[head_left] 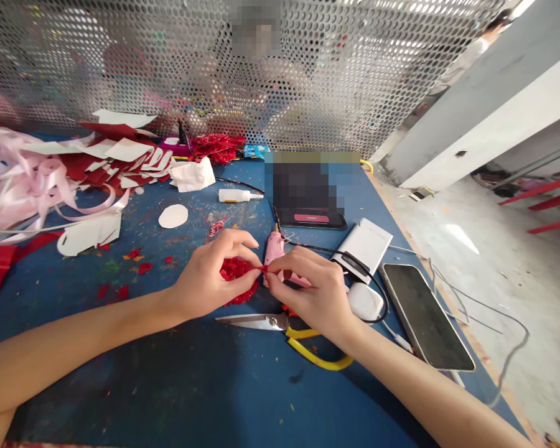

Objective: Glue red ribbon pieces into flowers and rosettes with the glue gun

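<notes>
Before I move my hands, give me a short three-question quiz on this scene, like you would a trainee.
1. True or false: the scissors lie on top of a phone.
2. The left hand and right hand both pinch: A) a white disc, B) a small red piece, C) a black cable.
3. Fill in: the glue gun is coloured ____.

Key: 1. False, they lie on the table. 2. B. 3. Pink.

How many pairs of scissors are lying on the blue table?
1: the yellow-handled scissors, on the wearer's side of the pink glue gun, blades pointing left, handles partly covered by the right hand. Others may be hidden under the paper scraps at left.
</notes>
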